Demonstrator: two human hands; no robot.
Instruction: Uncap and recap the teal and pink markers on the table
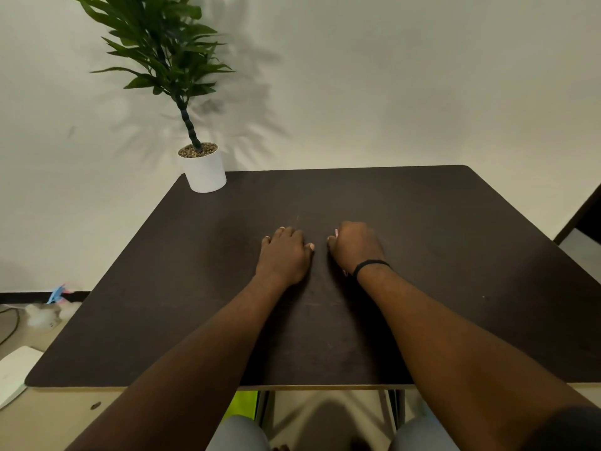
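Dark matt worktop [406, 222], wood-look laminate, faintly scuffed, pale raw edge along the near side. Smooth white pot [205, 174], gravel on top. Slim black matt wristband [369, 265].

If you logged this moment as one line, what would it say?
left hand: flat on table, empty | right hand: closed over pink marker | teal marker: not visible

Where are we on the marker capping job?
Done: cannot tell; no cap or teal marker shows on the table. In hand: right hand is closed over something pink, probably the pink marker; left hand lies palm-down beside it. Left: can't confirm either marker's uncap and recap.
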